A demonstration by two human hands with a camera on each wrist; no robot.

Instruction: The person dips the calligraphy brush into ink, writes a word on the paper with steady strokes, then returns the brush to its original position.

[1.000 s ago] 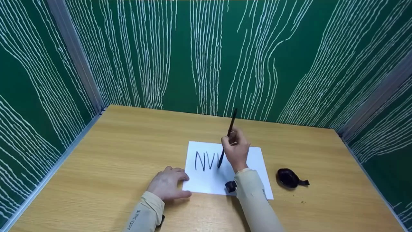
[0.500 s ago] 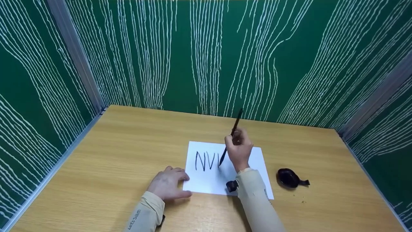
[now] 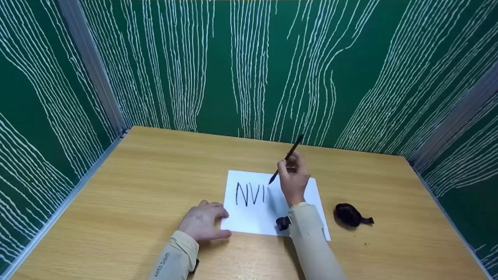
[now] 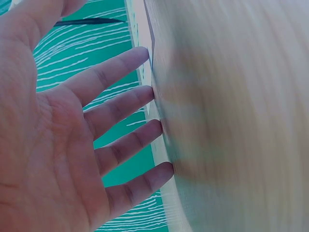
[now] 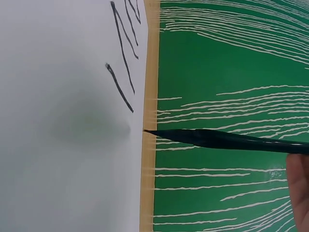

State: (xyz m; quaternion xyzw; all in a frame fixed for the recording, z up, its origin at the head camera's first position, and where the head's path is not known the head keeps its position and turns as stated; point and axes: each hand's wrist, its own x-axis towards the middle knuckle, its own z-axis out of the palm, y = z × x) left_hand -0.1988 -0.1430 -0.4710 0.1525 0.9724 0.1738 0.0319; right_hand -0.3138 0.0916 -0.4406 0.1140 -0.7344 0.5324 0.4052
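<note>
My right hand (image 3: 294, 181) pinches a dark, slim paintbrush (image 3: 295, 146) above a white sheet of paper (image 3: 249, 221). In the right wrist view, the pointed tip of the paintbrush (image 5: 207, 138) stands apart from the paper, its shadow falling on the sheet. Black strokes reading "NVI" (image 3: 255, 194) mark the sheet's left half. At the paper's left edge rests my left hand (image 3: 203, 221), thumb and fingers spread. The left wrist view shows the left hand (image 4: 63, 140) with extended fingers, their tips on the table.
Right of the paper, a small black dish (image 3: 348, 215) with a short handle sits on the wooden table (image 3: 155, 167). A few tiny specks lie just below it. Green walls (image 3: 218, 77) with white wavy lines stand behind and on both sides.
From the bottom of the third stroke, the brush tip has lifted and moved up and slightly right. The right hand has shifted right, uncovering the "I". The left hand is unmoved.
</note>
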